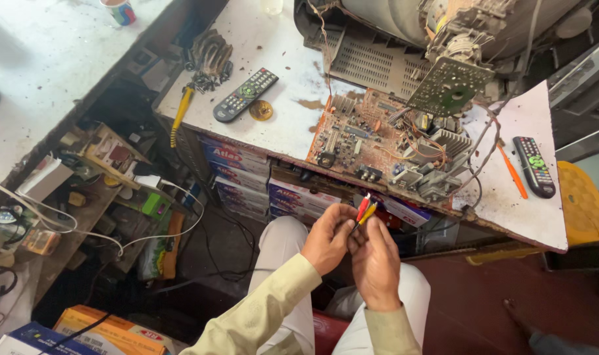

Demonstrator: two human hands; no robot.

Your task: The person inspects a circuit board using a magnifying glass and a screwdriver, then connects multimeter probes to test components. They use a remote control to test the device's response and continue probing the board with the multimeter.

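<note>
The circuit board (372, 141) lying at the front edge of the table (286, 112) is serving as the landmark.

Far to the left of the board, a yellow-handled tool (179, 113) is lying at the table's left edge. Nearer the board, still to its left, a black remote control (245, 94) is lying beside a small round brass-coloured disc (260, 110).

Below the board, in front of the table edge, the left hand (327, 236) is closing its fingers (342, 213) around the cable plugs (364, 209), one red and one yellow, both pointing up toward the board. Just to the right, the right hand (376, 260) is pinching the same plugs, its fingers (372, 227) curled tight and touching those of the left hand.

Behind the board, an opened television set (437, 33) is standing. To the right of the board, an orange-handled tool (512, 172) is lying beside a second black remote control (535, 165).
</note>
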